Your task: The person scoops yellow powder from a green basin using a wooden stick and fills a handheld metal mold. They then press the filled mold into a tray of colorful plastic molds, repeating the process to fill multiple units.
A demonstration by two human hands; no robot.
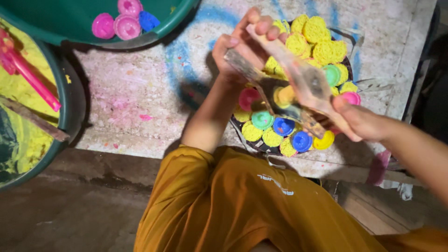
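Left hand [240, 44] and right hand [357, 122] are each closed on an end of a wooden press [289, 79]. Its long axis is slanted from far-left to near-right, held over the tray [242, 133] of coloured cups near the tabletop's [140, 93] near edge.

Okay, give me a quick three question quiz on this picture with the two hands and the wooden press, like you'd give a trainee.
1. True or false: both hands grip the wooden press.
2. What lies right under the press? A) a dark tray of yellow coils and coloured caps B) a folded cloth C) a metal pot
3. What colour are most caps in the green basin at the top?

Key: 1 true, the left hand and right hand each hold an end. 2 A. 3 pink, with one blue.
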